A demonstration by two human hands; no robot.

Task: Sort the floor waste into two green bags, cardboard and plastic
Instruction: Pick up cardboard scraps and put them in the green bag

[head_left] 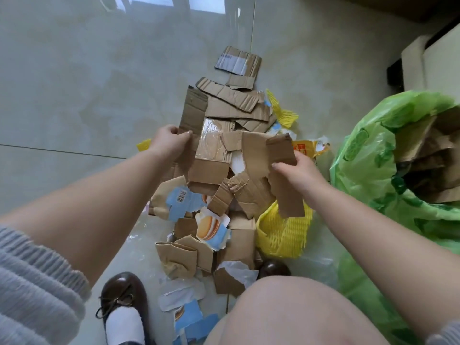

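Left hand (171,141) and right hand (296,168) both extended, fingers gripping.

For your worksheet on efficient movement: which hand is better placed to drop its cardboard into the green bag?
The right hand: it grips cardboard strips beside the open green bag; the left hand is farther away.

The person is wearing a grey ribbed knit top, its left sleeve (32,277) bunching in soft ridges well above the bare forearm, and the right sleeve (445,334) is showing only as a grey cuff at the near right corner. A glossy dark brown shoe (122,290) with a thin bow lace is covering a white sock (124,324); a second brown toe (273,268) is peeking out further right.
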